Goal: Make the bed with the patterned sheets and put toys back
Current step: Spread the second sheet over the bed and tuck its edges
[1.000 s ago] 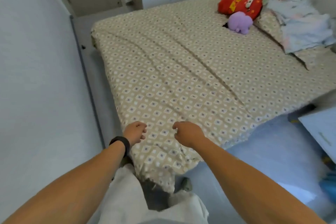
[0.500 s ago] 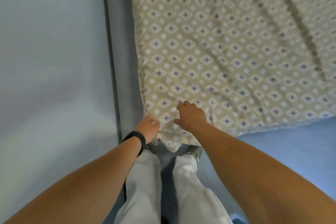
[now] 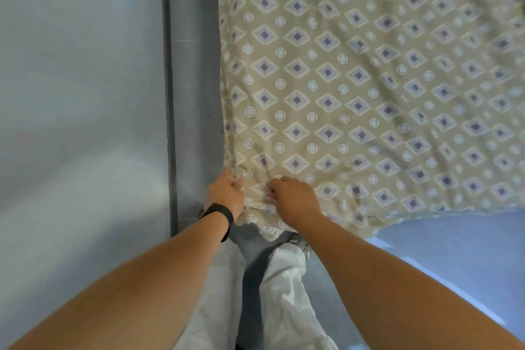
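The beige patterned sheet (image 3: 355,88), printed with purple diamonds and white circles, covers the bed and fills the upper right of the head view. At its near left corner my left hand (image 3: 225,193), with a black wristband, grips the bunched edge of the fabric. My right hand (image 3: 294,199) pinches the sheet just to the right of it, fingers curled into the cloth. The corner hangs down in front of my legs. No toys or pillows are in view.
A pale wall (image 3: 79,94) with a grey baseboard (image 3: 170,94) runs along the left. A narrow strip of grey floor (image 3: 196,79) separates it from the bed. A light blue surface (image 3: 454,258) shows below the sheet's edge at right. My legs in pale trousers (image 3: 284,293) stand at the corner.
My head has tilted down and closer, so the toys and pillows left the view. Both hands closed onto the sheet's near corner, which now bunches between them.
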### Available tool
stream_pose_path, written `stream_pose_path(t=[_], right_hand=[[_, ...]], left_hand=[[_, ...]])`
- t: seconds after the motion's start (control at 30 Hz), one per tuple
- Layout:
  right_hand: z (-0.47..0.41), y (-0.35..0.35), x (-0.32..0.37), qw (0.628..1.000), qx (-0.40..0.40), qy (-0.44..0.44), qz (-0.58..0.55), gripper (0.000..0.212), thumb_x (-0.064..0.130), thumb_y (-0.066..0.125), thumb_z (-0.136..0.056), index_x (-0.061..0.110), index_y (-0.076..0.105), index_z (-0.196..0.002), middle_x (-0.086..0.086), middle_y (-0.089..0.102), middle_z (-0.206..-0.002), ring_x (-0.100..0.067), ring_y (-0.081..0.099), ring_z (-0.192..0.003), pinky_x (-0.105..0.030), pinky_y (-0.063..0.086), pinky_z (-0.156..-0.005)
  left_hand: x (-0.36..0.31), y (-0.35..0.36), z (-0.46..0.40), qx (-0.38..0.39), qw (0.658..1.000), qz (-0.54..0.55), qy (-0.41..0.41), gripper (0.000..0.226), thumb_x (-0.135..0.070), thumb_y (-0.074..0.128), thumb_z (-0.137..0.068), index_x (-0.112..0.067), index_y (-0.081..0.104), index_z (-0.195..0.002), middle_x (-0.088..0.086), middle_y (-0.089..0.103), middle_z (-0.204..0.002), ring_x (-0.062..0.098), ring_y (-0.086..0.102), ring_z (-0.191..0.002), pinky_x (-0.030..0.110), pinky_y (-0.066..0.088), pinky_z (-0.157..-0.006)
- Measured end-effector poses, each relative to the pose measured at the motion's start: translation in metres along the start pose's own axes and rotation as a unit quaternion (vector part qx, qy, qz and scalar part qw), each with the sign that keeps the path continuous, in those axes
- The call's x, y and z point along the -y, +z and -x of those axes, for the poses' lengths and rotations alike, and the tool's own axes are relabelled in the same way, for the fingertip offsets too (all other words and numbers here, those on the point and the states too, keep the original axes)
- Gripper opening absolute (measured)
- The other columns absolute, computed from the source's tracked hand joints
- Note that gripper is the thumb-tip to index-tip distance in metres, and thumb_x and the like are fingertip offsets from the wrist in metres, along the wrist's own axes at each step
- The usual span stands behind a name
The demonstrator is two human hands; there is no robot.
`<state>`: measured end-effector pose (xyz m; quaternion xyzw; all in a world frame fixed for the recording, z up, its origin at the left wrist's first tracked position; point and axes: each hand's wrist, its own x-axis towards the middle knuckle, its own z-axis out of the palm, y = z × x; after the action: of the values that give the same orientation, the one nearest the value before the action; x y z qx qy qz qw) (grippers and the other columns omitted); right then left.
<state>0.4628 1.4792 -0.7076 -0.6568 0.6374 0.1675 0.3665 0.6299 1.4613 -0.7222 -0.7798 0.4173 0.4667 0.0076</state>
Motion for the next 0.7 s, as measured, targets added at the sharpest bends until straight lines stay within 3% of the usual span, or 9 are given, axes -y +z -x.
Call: stream_pose_path(t=[0.2,0.4,0.5,0.6,0.7], right_hand=[[0.019,0.002,0.061,0.994,0.056,-0.021,-0.094,0.032,0.005,0.054,-0.089,0.019,0.063,-0.117,-0.005,0.061,-0.113,-0.031,0.062,-0.103,-0.038,0.049,-0.084],[0.008,0.021,0.081,0.996,0.051,-0.028,-0.064,0.032,0.009,0.053,-0.094,0.019,0.058,-0.124,-0.007,0.057,-0.118,-0.033,0.058,-0.108,-0.042,0.049,-0.089],[0.012,0.021,0.062,1.0,-0.019,0.019,-0.016,0.036,0.025,0.053,-0.098,0.023,0.048,-0.134,-0.004,0.05,-0.128,-0.031,0.051,-0.117,-0.045,0.045,-0.094],[0.022,0.023,0.032,0.996,-0.05,0.054,0.051,0.052,0.05,0.059,-0.094,0.026,0.042,-0.137,-0.002,0.044,-0.131,-0.029,0.049,-0.118,-0.046,0.045,-0.095],[0.019,0.033,0.012,0.99,-0.022,0.01,0.142,0.06,0.049,0.066,-0.09,0.025,0.039,-0.138,-0.002,0.044,-0.133,-0.03,0.049,-0.118,-0.05,0.044,-0.096]], left_hand=[[0.036,-0.044,0.024,-0.041,0.995,-0.076,-0.056,0.013,-0.028,0.051,-0.099,-0.018,0.057,-0.093,0.006,0.063,-0.091,0.027,0.059,-0.078,0.034,0.047,-0.067],[0.049,-0.066,0.007,-0.015,0.993,-0.071,-0.091,0.011,-0.022,0.053,-0.096,-0.017,0.059,-0.105,0.01,0.064,-0.11,0.03,0.058,-0.091,0.037,0.051,-0.079],[0.047,-0.065,-0.002,0.018,0.989,-0.073,-0.126,0.036,-0.018,0.058,-0.091,-0.012,0.054,-0.127,0.013,0.061,-0.124,0.036,0.061,-0.107,0.042,0.054,-0.087],[0.039,-0.05,-0.006,0.08,0.989,-0.014,-0.127,0.08,-0.032,0.071,-0.074,-0.018,0.04,-0.146,0.011,0.052,-0.142,0.036,0.057,-0.122,0.047,0.052,-0.1],[0.011,-0.026,0.001,0.132,0.99,0.014,-0.057,0.074,-0.031,0.073,-0.084,-0.014,0.037,-0.147,0.009,0.05,-0.142,0.034,0.054,-0.125,0.04,0.049,-0.1]])
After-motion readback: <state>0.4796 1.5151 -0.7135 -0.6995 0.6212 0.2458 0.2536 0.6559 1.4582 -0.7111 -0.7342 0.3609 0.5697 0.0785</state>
